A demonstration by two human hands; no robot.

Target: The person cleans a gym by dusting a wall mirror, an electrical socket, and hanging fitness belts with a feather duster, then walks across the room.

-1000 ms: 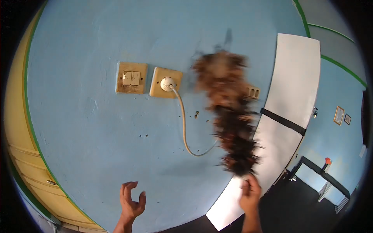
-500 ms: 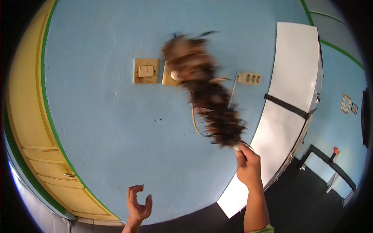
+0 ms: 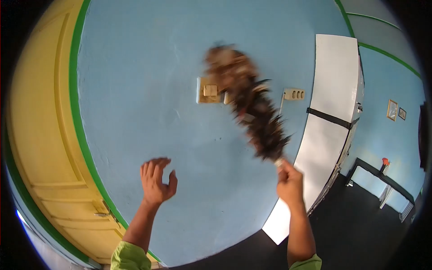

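Observation:
My right hand [image 3: 290, 183] is wrapped round the handle of a brown feather duster [image 3: 258, 110]. The duster slants up and to the left against the blue wall, its top blurred by motion. Its feathers overlap the right part of a yellowed light switch [image 3: 209, 91] and mostly hide a second plate beside it. To the right of the feathers is a socket strip [image 3: 294, 94] with a cord hanging from it. My left hand [image 3: 157, 181] is raised in front of the wall, fingers apart and slightly curled, holding nothing.
A yellow door [image 3: 38, 135] with a green frame stands at the left. On the right is a tall white panel-like unit [image 3: 335, 76] with a black band. Beyond it are a dark floor [image 3: 337, 225], a black-topped ledge [image 3: 378, 173] and small framed pictures [image 3: 392, 110].
My left hand has come up higher into view, with its sleeve now showing. The duster now overlaps the light switch, which was uncovered before. The view has shifted, showing more of the door.

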